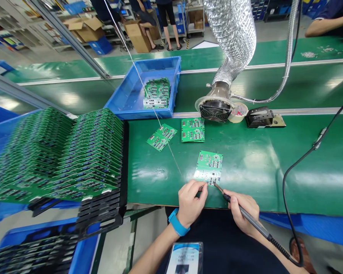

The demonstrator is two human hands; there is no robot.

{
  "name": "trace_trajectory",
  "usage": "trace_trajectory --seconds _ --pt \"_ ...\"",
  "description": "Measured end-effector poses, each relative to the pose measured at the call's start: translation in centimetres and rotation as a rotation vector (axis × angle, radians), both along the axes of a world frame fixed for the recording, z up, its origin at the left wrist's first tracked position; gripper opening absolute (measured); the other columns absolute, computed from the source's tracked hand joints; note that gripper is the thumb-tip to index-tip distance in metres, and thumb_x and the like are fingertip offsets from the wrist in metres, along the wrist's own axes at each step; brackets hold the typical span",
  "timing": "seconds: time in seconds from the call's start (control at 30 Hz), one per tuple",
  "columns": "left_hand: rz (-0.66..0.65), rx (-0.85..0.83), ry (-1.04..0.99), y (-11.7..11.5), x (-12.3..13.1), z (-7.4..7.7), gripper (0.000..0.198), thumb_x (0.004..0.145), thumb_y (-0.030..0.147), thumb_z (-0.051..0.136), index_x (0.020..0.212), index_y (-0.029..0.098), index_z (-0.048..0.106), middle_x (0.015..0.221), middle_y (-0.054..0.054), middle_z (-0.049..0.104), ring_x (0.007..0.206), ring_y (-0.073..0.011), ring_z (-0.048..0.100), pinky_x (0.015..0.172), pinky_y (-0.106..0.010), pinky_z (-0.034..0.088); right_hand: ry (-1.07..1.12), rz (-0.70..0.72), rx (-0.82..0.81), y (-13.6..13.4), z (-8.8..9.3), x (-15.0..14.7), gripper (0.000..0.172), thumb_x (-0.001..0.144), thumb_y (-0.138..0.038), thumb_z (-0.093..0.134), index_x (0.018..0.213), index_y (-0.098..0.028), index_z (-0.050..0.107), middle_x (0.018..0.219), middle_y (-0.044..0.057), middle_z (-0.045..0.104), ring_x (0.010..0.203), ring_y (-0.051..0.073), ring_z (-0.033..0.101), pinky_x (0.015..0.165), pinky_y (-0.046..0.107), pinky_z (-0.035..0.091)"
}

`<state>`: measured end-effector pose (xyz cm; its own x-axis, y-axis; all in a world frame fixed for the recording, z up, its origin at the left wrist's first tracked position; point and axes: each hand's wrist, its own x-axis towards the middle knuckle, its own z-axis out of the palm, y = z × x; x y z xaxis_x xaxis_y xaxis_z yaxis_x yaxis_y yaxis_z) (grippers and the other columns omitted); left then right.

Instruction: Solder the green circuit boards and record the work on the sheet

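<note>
A green circuit board [209, 164] lies flat on the green bench in front of me. My right hand [244, 211] grips a soldering iron [250, 219] like a pen, its tip touching the board's near edge. At that same edge my left hand [193, 199], with a blue band at the wrist, is closed in a pinch. A thin solder wire [137, 72] slants down from above towards those fingers; its lower end is hard to see. Beyond the board lie a small stack of boards [193, 130] and an angled board [162, 137].
Black racks packed with upright boards [88, 152] fill the left side. A blue bin [125, 95] holds more boards. A fume duct with fan [215, 110] hangs over the bench, near a tape roll [238, 113] and black metal holder [264, 117]. The iron's cable [286, 182] loops right.
</note>
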<state>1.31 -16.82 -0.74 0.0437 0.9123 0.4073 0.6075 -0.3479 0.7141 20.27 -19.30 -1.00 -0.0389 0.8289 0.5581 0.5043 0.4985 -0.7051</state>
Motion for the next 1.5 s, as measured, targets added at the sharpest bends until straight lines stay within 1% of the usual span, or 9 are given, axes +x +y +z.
trace_trajectory --seconds 0.1,0.37,0.47,0.7,0.93,1.1,1.2,1.33,1.5 --pt "0.017 0.012 -0.041 -0.09 -0.05 0.17 0.010 0.090 0.013 0.061 0.085 0.020 0.065 0.073 0.000 0.061 0.066 -0.0114 0.057 0.064 -0.025 0.042 -0.005 -0.014 -0.001 0.04 0.29 -0.06 0.027 0.092 -0.004 0.053 0.107 -0.015 0.073 0.073 0.003 0.073 0.061 0.015 0.070 0.062 0.026 0.056" --pt "0.016 0.002 0.011 -0.14 -0.07 -0.01 0.013 0.088 0.014 0.060 0.077 0.020 0.061 0.068 0.001 0.057 0.064 -0.0119 0.055 0.063 -0.026 0.041 -0.003 -0.015 -0.026 0.03 0.37 -0.05 0.027 0.093 -0.006 0.052 0.106 -0.016 0.073 0.074 0.003 0.073 0.061 0.015 0.070 0.064 0.026 0.057" --pt "-0.003 -0.004 0.042 -0.15 -0.08 -0.15 0.012 0.088 0.014 0.060 0.077 0.019 0.061 0.066 0.001 0.056 0.063 -0.0120 0.054 0.063 -0.026 0.041 0.002 -0.021 -0.043 -0.05 0.39 0.05 0.026 0.094 -0.006 0.052 0.105 -0.016 0.073 0.074 0.003 0.073 0.062 0.015 0.070 0.065 0.026 0.056" --pt "-0.047 0.012 0.087 -0.15 -0.05 -0.06 0.012 0.087 0.013 0.060 0.076 0.019 0.060 0.065 0.001 0.056 0.061 -0.0118 0.053 0.063 -0.026 0.040 0.009 -0.009 -0.010 -0.29 0.36 0.32 0.027 0.094 -0.006 0.050 0.104 -0.016 0.073 0.072 0.003 0.073 0.061 0.015 0.070 0.062 0.026 0.055" --pt "-0.078 -0.004 0.137 0.09 0.05 0.10 0.012 0.089 0.014 0.059 0.078 0.019 0.062 0.069 0.000 0.060 0.063 -0.0123 0.056 0.064 -0.027 0.041 -0.009 0.002 -0.029 -0.17 0.30 0.19 0.027 0.093 -0.007 0.051 0.103 -0.017 0.074 0.070 0.002 0.072 0.060 0.015 0.070 0.062 0.026 0.057" --pt "-0.098 -0.004 0.157 0.26 0.15 0.22 0.013 0.090 0.015 0.058 0.079 0.019 0.063 0.070 -0.001 0.062 0.065 -0.0131 0.057 0.065 -0.027 0.041 -0.006 0.017 -0.028 -0.09 0.53 0.23 0.029 0.092 -0.005 0.050 0.105 -0.018 0.073 0.070 0.002 0.071 0.058 0.016 0.069 0.058 0.027 0.055" --pt "-0.083 -0.008 0.114 0.20 0.12 0.24 0.012 0.090 0.015 0.058 0.081 0.019 0.064 0.070 0.000 0.061 0.064 -0.0127 0.056 0.065 -0.027 0.042 0.008 0.034 -0.033 -0.07 0.63 0.27 0.031 0.091 -0.003 0.050 0.105 -0.018 0.073 0.069 0.002 0.071 0.058 0.017 0.070 0.057 0.028 0.056" --pt "-0.004 -0.025 -0.015 0.03 -0.03 0.30 0.011 0.090 0.015 0.060 0.081 0.019 0.065 0.068 0.001 0.058 0.062 -0.0115 0.054 0.062 -0.025 0.041 0.016 0.030 -0.036 -0.11 0.50 0.28 0.032 0.090 -0.004 0.050 0.107 -0.020 0.073 0.069 0.001 0.071 0.059 0.018 0.070 0.057 0.028 0.056" --pt "0.056 -0.032 -0.112 -0.07 -0.21 0.39 0.010 0.090 0.017 0.062 0.082 0.020 0.068 0.068 0.001 0.056 0.060 -0.0106 0.051 0.058 -0.024 0.040 0.022 0.025 -0.038 -0.17 0.29 0.28 0.029 0.091 -0.006 0.051 0.105 -0.018 0.073 0.069 0.002 0.071 0.061 0.018 0.071 0.061 0.027 0.058"
